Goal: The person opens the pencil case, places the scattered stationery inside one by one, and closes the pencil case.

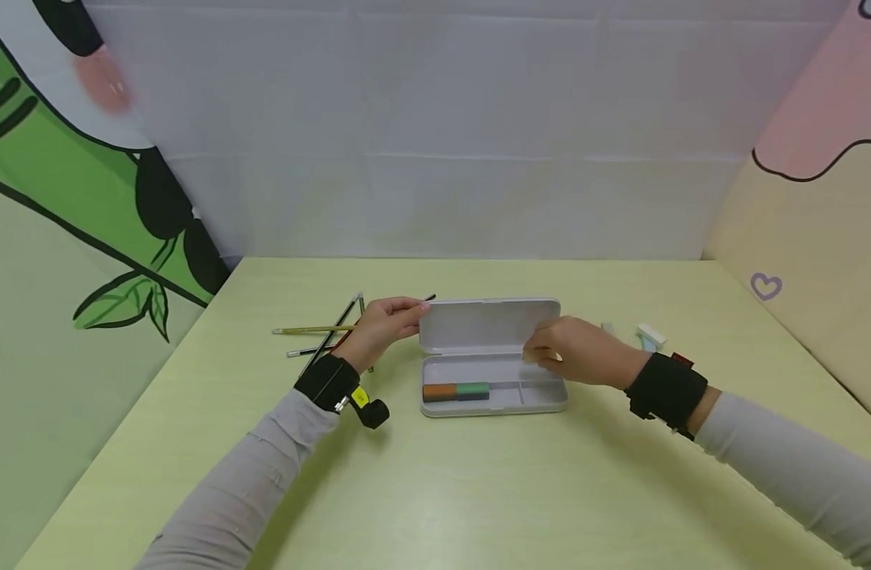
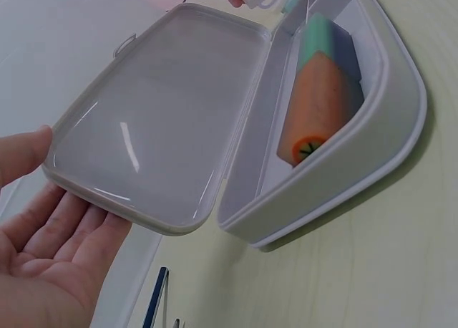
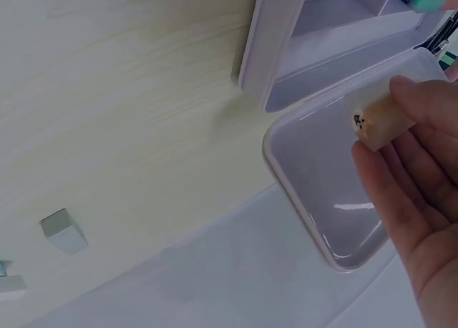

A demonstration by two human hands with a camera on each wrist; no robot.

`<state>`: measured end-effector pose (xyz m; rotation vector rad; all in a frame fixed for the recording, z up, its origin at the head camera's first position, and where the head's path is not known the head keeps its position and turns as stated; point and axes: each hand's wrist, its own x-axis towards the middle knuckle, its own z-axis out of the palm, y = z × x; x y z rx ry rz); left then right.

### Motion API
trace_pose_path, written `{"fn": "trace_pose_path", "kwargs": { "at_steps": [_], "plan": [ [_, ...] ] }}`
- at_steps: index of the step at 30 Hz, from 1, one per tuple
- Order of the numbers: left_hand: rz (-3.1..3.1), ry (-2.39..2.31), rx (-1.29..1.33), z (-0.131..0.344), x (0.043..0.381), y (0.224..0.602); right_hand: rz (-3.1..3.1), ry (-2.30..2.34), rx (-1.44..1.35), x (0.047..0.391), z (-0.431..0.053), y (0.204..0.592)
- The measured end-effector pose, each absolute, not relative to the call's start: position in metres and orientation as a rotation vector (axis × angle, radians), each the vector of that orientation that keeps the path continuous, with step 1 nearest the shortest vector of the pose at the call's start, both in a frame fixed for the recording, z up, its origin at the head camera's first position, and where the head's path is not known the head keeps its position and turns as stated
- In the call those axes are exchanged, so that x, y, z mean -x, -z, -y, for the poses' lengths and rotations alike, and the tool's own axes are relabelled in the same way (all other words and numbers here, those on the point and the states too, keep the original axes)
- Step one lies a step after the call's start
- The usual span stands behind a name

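A pale lilac pencil case (image 1: 494, 413) lies on the table with its lid (image 1: 478, 326) raised. My left hand (image 1: 387, 324) holds the lid's left corner, thumb on one side and fingers on the other. Over the right end of the case, my right hand (image 1: 578, 348) pinches a small cream eraser-like block (image 3: 379, 117) with a printed animal face between thumb and fingertips. In the case's front compartment rests an orange-and-green carrot-like bar (image 2: 315, 92); a short divider (image 1: 519, 392) stands to its right.
Several pencils (image 1: 314, 329) lie crossed on the table behind my left wrist. Beyond my right wrist are a white block (image 1: 652, 335) with a light blue part and a small grey block (image 3: 64, 231). A white backdrop closes off the table's far edge.
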<state>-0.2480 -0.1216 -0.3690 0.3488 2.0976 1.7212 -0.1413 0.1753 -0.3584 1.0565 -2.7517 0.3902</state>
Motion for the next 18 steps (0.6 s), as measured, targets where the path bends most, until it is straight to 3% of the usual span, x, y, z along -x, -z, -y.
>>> {"fn": "trace_pose_path", "kwargs": {
  "at_steps": [18],
  "plan": [
    [-2.075,-1.735,-0.362,0.12,0.251,0.373,2.74,-0.587,-1.173,0.142,-0.146,0.37]
  ]
}}
